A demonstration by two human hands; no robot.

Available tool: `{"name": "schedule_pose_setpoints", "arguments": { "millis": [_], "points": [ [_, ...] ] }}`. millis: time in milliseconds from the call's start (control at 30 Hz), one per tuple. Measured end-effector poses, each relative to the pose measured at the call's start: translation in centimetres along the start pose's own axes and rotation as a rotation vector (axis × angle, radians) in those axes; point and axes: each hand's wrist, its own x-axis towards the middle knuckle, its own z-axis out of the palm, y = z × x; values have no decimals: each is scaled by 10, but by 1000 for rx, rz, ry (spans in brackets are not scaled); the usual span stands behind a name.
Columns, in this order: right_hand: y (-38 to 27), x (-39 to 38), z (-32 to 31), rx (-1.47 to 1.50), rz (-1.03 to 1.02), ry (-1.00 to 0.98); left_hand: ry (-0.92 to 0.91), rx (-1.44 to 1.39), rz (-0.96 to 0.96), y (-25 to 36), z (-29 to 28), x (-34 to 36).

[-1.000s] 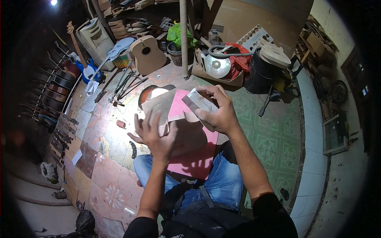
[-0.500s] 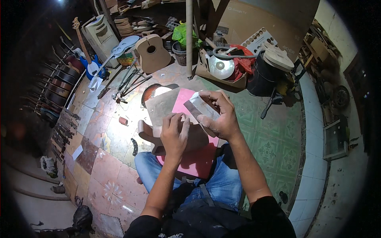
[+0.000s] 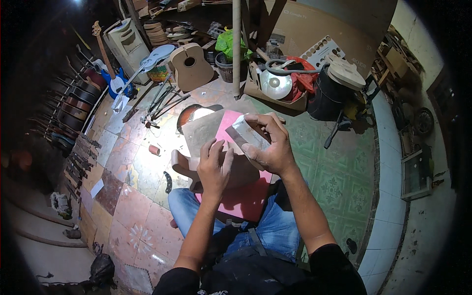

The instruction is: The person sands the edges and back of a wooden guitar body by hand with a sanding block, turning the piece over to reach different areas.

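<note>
A bare brown wooden guitar body (image 3: 241,177) with a rounded horn lies across my lap, over a pink and grey board (image 3: 246,202). My left hand (image 3: 213,169) is at its upper edge, fingers bent over the wood and thumb apart from them; the fingertips are partly hidden. My right hand (image 3: 275,147) grips a pale rectangular block (image 3: 246,133), which looks like a sanding block. It is tilted and held above the far right part of the body. Whitish dust covers the fingers of both hands.
Ahead stand an acoustic guitar body (image 3: 191,66), a blue electric guitar (image 3: 117,84), a post (image 3: 236,54) and a carton (image 3: 295,102) of scraps. A black bucket (image 3: 324,93) is at the right. Guitars hang in a rack (image 3: 73,105) at the left. A red-brown cylinder (image 3: 154,150) lies on the tiles.
The view has shifted slightly. My right hand and the block have moved a little to the left, still above the guitar body. My left hand stays at the body's edge.
</note>
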Motion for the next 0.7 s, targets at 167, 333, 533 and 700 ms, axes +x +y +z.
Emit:
{"name": "schedule_pose_setpoints", "arguments": {
  "millis": [167,333,533,700],
  "points": [
    [0,0,0,41,15,21,-12,-1,-3,8,-2,3],
    [-4,-2,2,22,28,-1,-40,45,-83,18,-1,-4],
    [-5,-7,2,36,-23,7,23,44,-137,18,3,-12],
    [-9,-11,0,14,-40,-5,3,82,-167,13,-1,-12]
  ]
}}
